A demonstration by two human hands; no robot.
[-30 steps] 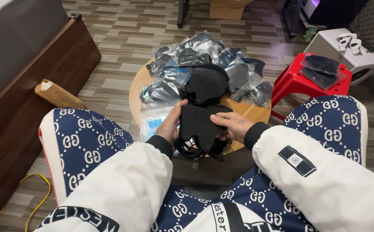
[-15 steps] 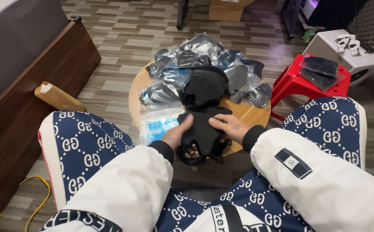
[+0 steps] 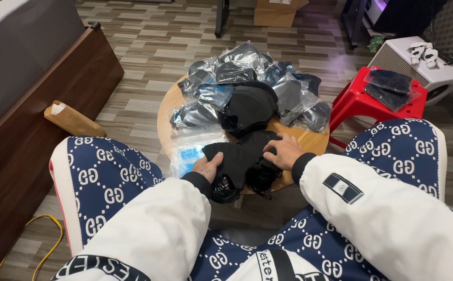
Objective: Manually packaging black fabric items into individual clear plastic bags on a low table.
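A small round wooden table (image 3: 304, 141) stands on grey wood-plank flooring. On its near edge the left hand (image 3: 206, 167) pinches a soft black fabric piece (image 3: 239, 158), while the right hand (image 3: 284, 152) lies flat on it, fingers spread; half a second ago both sat closer together. Behind lie crinkly clear plastic bags (image 3: 247, 78); right, a red plastic stool (image 3: 362, 101).

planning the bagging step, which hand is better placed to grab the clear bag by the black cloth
Left, probably. The left hand sits at the black cloth's left edge, right beside the clear bag. The right hand lies on the far side of the cloth.
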